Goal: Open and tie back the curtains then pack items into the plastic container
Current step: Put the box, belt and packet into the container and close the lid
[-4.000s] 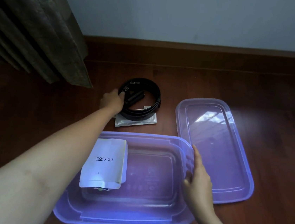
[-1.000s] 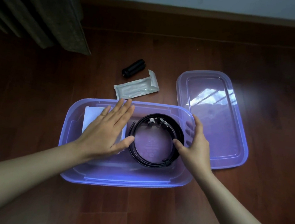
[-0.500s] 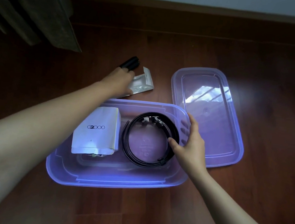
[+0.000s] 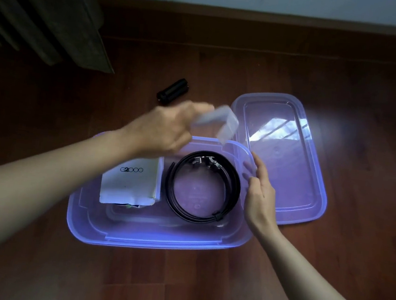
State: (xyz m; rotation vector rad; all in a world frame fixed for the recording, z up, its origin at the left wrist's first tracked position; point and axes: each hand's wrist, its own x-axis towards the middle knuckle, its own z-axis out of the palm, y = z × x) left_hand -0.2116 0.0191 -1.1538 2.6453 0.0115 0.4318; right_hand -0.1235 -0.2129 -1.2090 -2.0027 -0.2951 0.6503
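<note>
Head view: left hand (image 4: 167,131) fingers pinch a blurred clear plastic packet (image 4: 217,121) over the translucent purple plastic container (image 4: 157,241) (for packing); right hand (image 4: 259,201), fingers loosely curled, steadies its rim.

I note the plastic container (image 4: 133,235), translucent purple and rectangular, lying open on the floor. Inside, at its left, a white packet printed "G2000" (image 4: 130,183) lies flat; beside it, at right, a black belt (image 4: 202,186) sits coiled, buckle toward the far wall. The container's lid (image 4: 289,160) lies flat just beside its right edge. A pale sachet (image 4: 216,122), blurred, is pinched above the container's far rim. A small black cylinder (image 4: 172,93) lies on the floor beyond. The curtain (image 4: 47,9) hangs at far left.
</note>
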